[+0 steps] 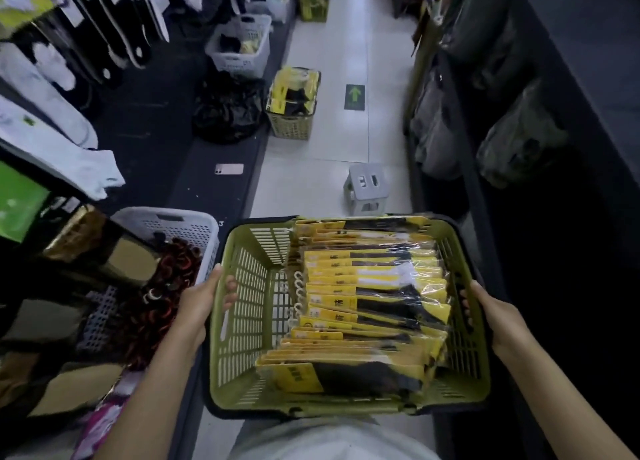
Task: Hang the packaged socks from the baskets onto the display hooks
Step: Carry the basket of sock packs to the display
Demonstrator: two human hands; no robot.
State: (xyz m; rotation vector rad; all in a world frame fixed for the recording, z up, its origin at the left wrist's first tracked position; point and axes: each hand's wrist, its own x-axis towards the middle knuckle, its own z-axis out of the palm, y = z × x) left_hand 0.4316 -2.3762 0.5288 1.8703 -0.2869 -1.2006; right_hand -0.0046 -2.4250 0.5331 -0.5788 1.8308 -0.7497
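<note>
Holding the basket (244, 324) by its side walls, left grip (201, 305) and right grip (498, 317) each curl fingers over the rim; packaged socks (374, 297) stand filed in its right part, above the floor (332, 144).

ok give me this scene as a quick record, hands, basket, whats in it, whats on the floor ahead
hands: left hand and right hand grip opposite rims of the green basket
contents: packaged socks, yellow and black, stacked toward the right side
floor ahead: grey stool, then a smaller basket holding similar packs
dark ledge, left: pink phone
</note>
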